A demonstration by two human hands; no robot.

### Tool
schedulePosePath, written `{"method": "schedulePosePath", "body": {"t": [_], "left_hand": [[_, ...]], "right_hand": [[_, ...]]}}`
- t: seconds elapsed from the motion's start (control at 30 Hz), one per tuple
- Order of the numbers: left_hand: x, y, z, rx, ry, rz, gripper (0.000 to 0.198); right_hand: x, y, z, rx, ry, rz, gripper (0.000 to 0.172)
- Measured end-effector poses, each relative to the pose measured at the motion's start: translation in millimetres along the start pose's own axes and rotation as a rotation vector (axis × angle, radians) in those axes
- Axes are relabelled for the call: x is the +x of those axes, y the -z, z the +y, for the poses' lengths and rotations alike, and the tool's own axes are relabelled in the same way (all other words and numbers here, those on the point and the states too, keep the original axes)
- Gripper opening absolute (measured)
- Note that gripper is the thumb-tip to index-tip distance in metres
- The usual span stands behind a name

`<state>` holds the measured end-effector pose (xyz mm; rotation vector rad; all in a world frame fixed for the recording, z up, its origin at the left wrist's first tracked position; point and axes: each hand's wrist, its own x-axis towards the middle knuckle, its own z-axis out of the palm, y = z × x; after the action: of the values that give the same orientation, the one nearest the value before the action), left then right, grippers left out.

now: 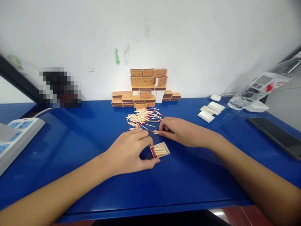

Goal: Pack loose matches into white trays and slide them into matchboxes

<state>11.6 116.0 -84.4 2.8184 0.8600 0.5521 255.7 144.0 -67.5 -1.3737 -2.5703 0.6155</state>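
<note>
In the head view, my left hand (pixel 130 150) steadies a small white matchbox tray (pixel 162 155) between thumb and index finger at its left side. Inside the tray lie several matches (pixel 161 149), their red heads towards the left. My right hand (pixel 180 131), just beyond the tray and to its right, pinches a few matches (pixel 154 132) with the red heads pointing left. A loose heap of matches (pixel 140 117) spreads on the blue table (pixel 188 179) past both hands.
Matchboxes (pixel 142 81) stand stacked against the wall. Flat white card pieces (pixel 211 110), a white earphone case (pixel 215 97), a clear bottle (pixel 249 92) and a phone (pixel 276 135) lie on the right. A power strip (pixel 23 138) sits at the left edge.
</note>
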Motion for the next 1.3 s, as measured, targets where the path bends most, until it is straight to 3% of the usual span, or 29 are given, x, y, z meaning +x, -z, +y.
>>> {"method": "schedulePosePath", "body": {"t": [0.23, 0.7, 0.9, 1.3], "left_hand": [[-0.7, 0.3, -1.7, -0.025, 0.008, -0.020, 0.031], [-0.2, 0.1, -3.0, -0.014, 0.009, -0.020, 0.031], [-0.1, -0.2, -2.8, -0.018, -0.004, -0.012, 0.032], [-0.4, 0.0, -2.4, -0.012, -0.006, -0.008, 0.031]], "right_hand": [[-13.7, 9.5, 7.4, 0.012, -0.046, -0.023, 0.031], [-22.6, 15.3, 17.5, -0.031, -0.108, -0.052, 0.026], [-20.8, 20.2, 15.6, -0.048, -0.077, 0.016, 0.024], [-14.4, 6.3, 5.6, -0.092, -0.019, 0.062, 0.027]]}}
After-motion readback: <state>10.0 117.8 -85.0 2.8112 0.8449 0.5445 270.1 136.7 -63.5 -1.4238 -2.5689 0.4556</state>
